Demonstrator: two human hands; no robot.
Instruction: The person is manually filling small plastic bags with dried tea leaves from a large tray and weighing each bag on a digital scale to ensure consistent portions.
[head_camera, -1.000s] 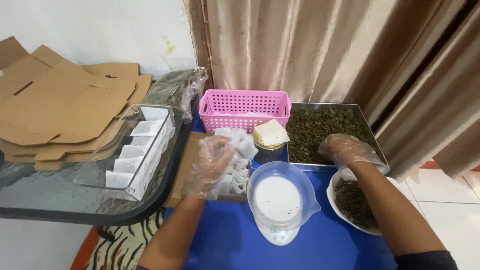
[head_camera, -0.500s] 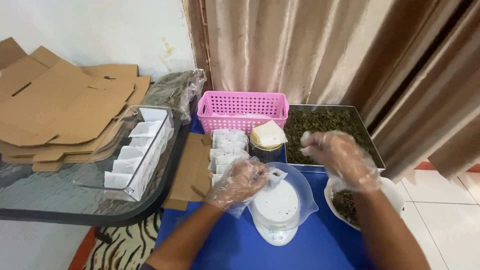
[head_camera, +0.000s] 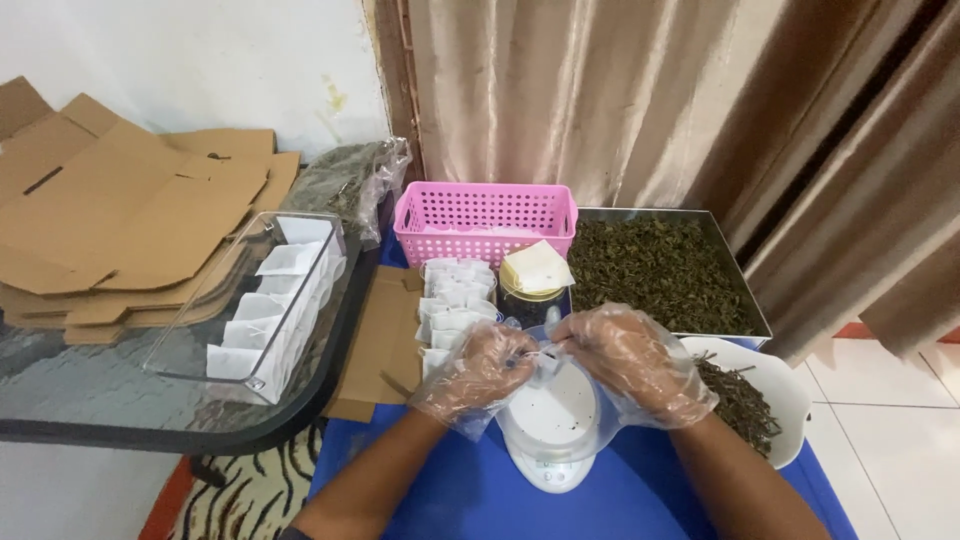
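Both hands wear clear plastic gloves and meet above a small white kitchen scale (head_camera: 549, 425) on the blue table (head_camera: 470, 495). My left hand (head_camera: 478, 372) and my right hand (head_camera: 628, 358) pinch the same small white paper sachet (head_camera: 546, 362) between their fingertips, just over the scale's plate. Loose empty sachets (head_camera: 452, 295) lie in a heap behind my left hand. A white bowl (head_camera: 787, 388) of dried dark leaves sits by my right wrist.
A metal tray (head_camera: 735, 275) of dried leaves and a pink basket (head_camera: 484, 214) stand at the back. A jar with a pale lid (head_camera: 533, 275) is between them. On the glass table at left: a clear box (head_camera: 262, 300) of filled sachets and flat cardboard (head_camera: 120, 225).
My left hand left the sachet heap and came to the scale with a sachet. My right hand rose from the bowl and joined it at the sachet.
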